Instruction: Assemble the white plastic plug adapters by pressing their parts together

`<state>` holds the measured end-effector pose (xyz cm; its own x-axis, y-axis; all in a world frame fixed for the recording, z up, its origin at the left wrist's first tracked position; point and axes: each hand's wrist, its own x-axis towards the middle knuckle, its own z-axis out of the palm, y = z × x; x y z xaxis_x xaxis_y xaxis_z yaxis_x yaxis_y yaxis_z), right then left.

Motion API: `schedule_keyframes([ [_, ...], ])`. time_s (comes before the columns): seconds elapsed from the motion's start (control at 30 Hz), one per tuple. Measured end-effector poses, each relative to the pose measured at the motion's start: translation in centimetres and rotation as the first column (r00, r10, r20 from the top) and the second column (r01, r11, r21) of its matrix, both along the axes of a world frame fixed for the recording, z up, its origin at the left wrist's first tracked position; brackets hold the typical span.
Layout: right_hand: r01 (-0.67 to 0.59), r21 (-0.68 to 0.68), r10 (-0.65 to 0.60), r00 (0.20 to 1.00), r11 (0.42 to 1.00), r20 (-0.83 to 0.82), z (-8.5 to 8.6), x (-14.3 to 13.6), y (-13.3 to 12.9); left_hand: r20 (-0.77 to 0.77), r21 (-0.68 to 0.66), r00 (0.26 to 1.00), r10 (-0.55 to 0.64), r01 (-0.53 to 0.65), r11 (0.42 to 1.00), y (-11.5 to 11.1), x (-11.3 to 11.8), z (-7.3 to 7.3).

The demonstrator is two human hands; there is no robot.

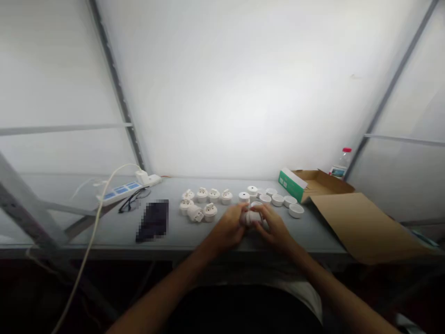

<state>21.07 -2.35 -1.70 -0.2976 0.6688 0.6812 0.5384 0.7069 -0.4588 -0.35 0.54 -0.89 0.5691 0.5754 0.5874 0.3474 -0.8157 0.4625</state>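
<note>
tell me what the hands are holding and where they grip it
Both hands hold one small white plastic part between them over the table: the left hand at its left side, the right hand at its right. The exact finger placement is too small to tell.

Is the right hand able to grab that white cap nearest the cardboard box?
Probably yes. The right hand is busy gripping a white part together with the left hand, but the white cap sits just beyond it on bare table, with nothing between.
</note>
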Motion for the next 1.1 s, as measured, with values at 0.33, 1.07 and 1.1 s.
schedule_keyframes([
  [0.33,0.034,-0.229,-0.048,0.997,0.973,-0.054,-0.4,0.6,0.6,-0.084,-0.016,0.988,-0.129,0.128,0.992,-0.8,0.0,1.4],
  [1.07,-0.095,-0.382,0.026,0.983,0.919,-0.181,-1.3,1.2,1.7,-0.119,-0.023,0.987,-0.111,0.109,0.994,-0.2,0.0,0.8],
  [1.1,-0.106,-0.376,0.041,0.984,0.921,-0.176,-1.3,1.2,1.7,-0.108,-0.019,0.989,-0.101,0.099,0.995,-0.3,0.0,0.8],
])
